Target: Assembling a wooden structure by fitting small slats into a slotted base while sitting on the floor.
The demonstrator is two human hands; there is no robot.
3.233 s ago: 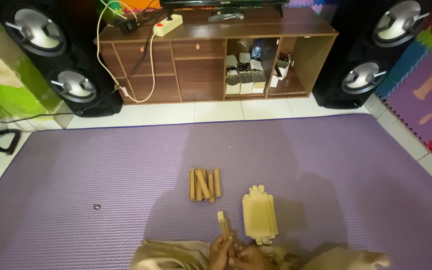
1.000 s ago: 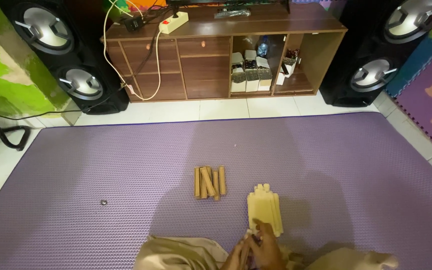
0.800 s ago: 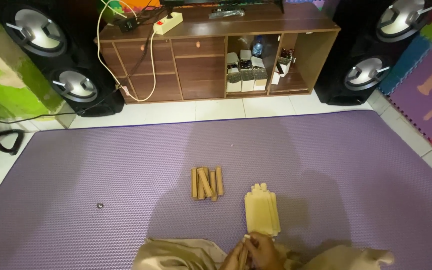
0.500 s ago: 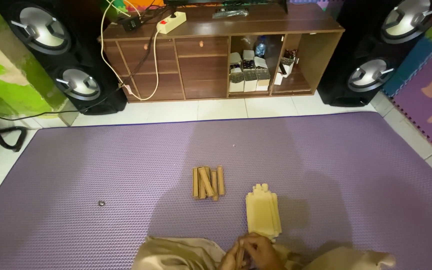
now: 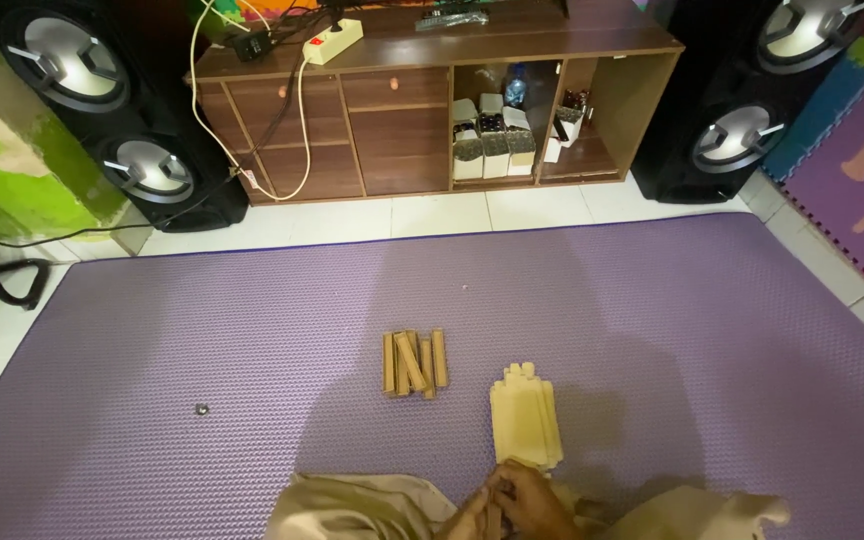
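Hands (image 5: 512, 500) possibly touching pale sticks (image 5: 524, 420)

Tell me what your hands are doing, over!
Left hand and right hand together, pinching something small, unclear what. Pale stick stack just ahead. Brown stick bundle untouched. Nothing blocking.

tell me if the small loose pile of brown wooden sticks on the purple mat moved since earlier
No. The pile of brown wooden sticks keeps its place left of the pale flat stick stack, same layout; only the camera shifted.
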